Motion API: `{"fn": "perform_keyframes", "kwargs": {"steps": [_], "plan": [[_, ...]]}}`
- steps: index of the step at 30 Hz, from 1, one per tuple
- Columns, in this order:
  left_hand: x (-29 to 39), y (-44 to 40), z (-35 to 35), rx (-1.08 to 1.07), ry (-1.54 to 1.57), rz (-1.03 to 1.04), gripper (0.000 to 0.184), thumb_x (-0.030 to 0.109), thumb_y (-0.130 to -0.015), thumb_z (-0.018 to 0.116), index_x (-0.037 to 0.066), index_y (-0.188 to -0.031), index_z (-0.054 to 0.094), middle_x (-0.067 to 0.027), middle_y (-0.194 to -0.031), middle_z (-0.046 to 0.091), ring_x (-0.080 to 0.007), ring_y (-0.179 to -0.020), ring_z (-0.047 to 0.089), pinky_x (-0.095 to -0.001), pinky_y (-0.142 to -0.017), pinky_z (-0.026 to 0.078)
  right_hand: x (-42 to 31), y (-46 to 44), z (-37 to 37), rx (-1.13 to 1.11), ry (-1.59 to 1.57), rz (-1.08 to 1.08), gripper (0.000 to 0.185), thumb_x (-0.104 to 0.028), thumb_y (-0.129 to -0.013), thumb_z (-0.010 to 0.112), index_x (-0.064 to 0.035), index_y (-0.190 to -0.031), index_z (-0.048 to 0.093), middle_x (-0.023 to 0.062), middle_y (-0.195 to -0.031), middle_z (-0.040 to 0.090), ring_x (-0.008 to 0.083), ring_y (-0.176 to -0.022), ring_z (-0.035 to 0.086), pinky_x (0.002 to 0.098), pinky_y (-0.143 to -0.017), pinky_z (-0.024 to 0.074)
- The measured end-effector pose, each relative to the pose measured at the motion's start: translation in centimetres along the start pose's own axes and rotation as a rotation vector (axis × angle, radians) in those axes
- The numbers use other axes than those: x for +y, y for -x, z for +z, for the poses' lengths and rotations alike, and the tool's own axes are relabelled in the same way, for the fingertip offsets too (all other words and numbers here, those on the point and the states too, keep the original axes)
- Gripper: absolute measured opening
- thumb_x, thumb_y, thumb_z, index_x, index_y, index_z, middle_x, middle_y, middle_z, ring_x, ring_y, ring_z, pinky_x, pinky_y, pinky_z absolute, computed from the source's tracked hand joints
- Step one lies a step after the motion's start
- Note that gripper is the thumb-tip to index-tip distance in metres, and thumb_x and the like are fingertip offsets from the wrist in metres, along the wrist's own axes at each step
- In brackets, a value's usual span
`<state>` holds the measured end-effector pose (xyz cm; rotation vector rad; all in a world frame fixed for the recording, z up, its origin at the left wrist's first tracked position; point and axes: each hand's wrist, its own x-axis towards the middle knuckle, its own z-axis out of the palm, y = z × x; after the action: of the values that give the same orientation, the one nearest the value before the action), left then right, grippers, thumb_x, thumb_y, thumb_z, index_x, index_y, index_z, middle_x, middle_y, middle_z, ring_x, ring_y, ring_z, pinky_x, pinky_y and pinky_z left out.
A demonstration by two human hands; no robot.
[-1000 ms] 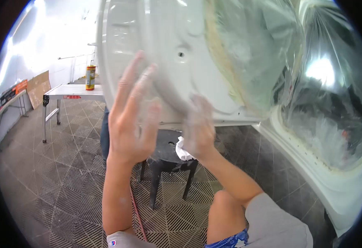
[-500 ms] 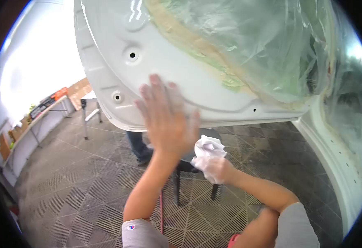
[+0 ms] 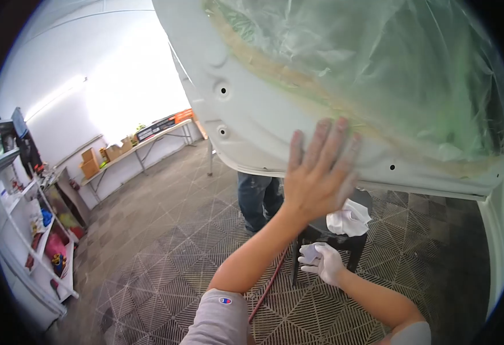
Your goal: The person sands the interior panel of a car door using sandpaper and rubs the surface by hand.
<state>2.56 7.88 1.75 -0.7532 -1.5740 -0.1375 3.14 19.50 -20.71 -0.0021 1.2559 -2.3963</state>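
My left hand (image 3: 318, 175) lies with fingers spread against the lower part of a pale car door (image 3: 263, 123), just below the tape line. Below it, my right hand (image 3: 328, 265), coated in white dust, pinches a small greyish flat piece of sandpaper (image 3: 311, 253). A crumpled white cloth (image 3: 349, 218) rests on a dark stool (image 3: 355, 247) beneath the door edge, apart from my right hand. Clear plastic sheeting (image 3: 390, 75), edged with tan and green masking tape (image 3: 286, 75), covers the upper door.
Behind the door, a person's legs (image 3: 255, 198) in jeans stand on the grille-tile floor (image 3: 165, 276). A red hose (image 3: 270, 284) runs along the floor near the stool. Shelving (image 3: 30, 241) stands at the left, and a long table (image 3: 142, 146) with boxes lines the back wall.
The white cloth has left my right hand and lies on the stool; that hand now holds the small grey piece. My left hand has slid rightward along the door. The view has turned left.
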Motion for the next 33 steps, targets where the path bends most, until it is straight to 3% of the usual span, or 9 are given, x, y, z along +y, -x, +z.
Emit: {"fn": "perform_keyframes", "kwargs": {"steps": [6,10,17,20,23,25,28,30,33], "plan": [[-3.5,-0.7,-0.9,0.150,-0.126,-0.088,0.067,0.032,-0.095,0.048,0.000,-0.153,0.039,-0.0291,-0.159,0.032,-0.0500,-0.148,0.027,-0.0606,-0.121,0.009,0.8,-1.2,0.6,-0.059,0.077,0.038,0.012,-0.009,-0.103,0.049,-0.0048,-0.113,0.052,0.0191,-0.121,0.066,0.0344,-0.106,0.069,0.0512,-0.086,0.0607],[-5.5,-2.3,-2.9,0.062,-0.208,-0.194,0.075,0.036,-0.092,0.055,0.000,-0.154,0.035,-0.0290,-0.163,0.022,-0.0484,-0.151,0.019,-0.0644,-0.119,0.008,1.6,-1.7,1.7,-0.119,0.146,0.025,0.016,-0.013,-0.105,0.049,-0.0048,-0.118,0.049,0.0190,-0.123,0.066,0.0333,-0.102,0.071,0.0490,-0.083,0.0618],[-10.2,-4.5,-5.5,0.035,-0.277,-0.310,0.064,0.028,-0.105,0.034,-0.002,-0.159,0.018,-0.0280,-0.166,0.008,-0.0466,-0.154,0.003,-0.0555,-0.123,0.003,2.1,-2.1,4.1,-0.223,0.269,0.086,0.027,-0.019,-0.107,0.048,-0.0077,-0.132,0.046,0.0102,-0.128,0.066,0.0301,-0.084,0.074,0.0421,-0.071,0.0629],[-12.4,-4.4,-5.7,0.093,-0.262,-0.407,0.064,0.032,-0.108,0.030,-0.005,-0.158,0.017,-0.0291,-0.166,0.006,-0.0447,-0.154,0.000,-0.0532,-0.123,0.003,2.5,-2.0,5.2,-0.257,0.295,0.116,0.032,-0.021,-0.107,0.049,-0.0086,-0.137,0.048,0.0084,-0.127,0.067,0.0301,-0.084,0.074,0.0418,-0.070,0.0630],[-13.4,-4.0,-5.5,0.265,-0.064,-0.584,0.067,0.033,-0.107,0.033,-0.007,-0.158,0.015,-0.0309,-0.165,0.004,-0.0481,-0.153,0.000,-0.0567,-0.122,-0.002,3.9,-2.9,5.4,-0.287,0.251,0.084,0.034,-0.019,-0.108,0.048,0.0002,-0.134,0.054,0.0121,-0.129,0.064,0.0302,-0.101,0.071,0.0419,-0.082,0.0629],[-12.2,-3.4,-4.9,0.400,0.016,-0.484,0.066,0.028,-0.106,0.034,-0.011,-0.156,0.015,-0.0332,-0.164,0.004,-0.0477,-0.154,-0.001,-0.0549,-0.122,-0.002,4.2,-3.6,5.5,-0.302,0.247,0.023,0.036,-0.018,-0.108,0.047,0.0091,-0.129,0.057,0.0175,-0.131,0.061,0.0298,-0.119,0.064,0.0410,-0.096,0.0592],[-7.8,-1.4,-3.5,0.217,-0.096,-0.206,0.062,0.020,-0.102,0.038,-0.008,-0.156,0.024,-0.0310,-0.165,0.008,-0.0426,-0.155,0.000,-0.0544,-0.122,-0.006,5.3,-5.4,4.1,-0.225,0.250,0.005,0.037,-0.019,-0.109,0.047,0.0085,-0.130,0.057,0.0181,-0.130,0.062,0.0307,-0.120,0.063,0.0411,-0.099,0.0571],[-4.3,1.3,-0.9,0.151,-0.033,-0.031,0.074,0.034,-0.094,0.053,-0.001,-0.156,0.032,-0.0307,-0.163,0.019,-0.0468,-0.153,0.014,-0.0624,-0.121,-0.001,5.4,-5.3,4.1,-0.191,0.250,0.013,0.038,-0.021,-0.109,0.046,0.0098,-0.129,0.056,0.0194,-0.131,0.061,0.0318,-0.122,0.062,0.0421,-0.102,0.0551],[0.5,3.7,0.9,-0.008,0.021,0.141,0.076,0.042,-0.090,0.058,0.004,-0.153,0.041,-0.0259,-0.162,0.029,-0.0455,-0.151,0.024,-0.0660,-0.120,0.002,5.8,-5.4,3.9,-0.153,0.274,0.070,0.039,-0.022,-0.109,0.045,0.0109,-0.127,0.056,0.0217,-0.130,0.061,0.0321,-0.121,0.063,0.0415,-0.103,0.0545]]}}
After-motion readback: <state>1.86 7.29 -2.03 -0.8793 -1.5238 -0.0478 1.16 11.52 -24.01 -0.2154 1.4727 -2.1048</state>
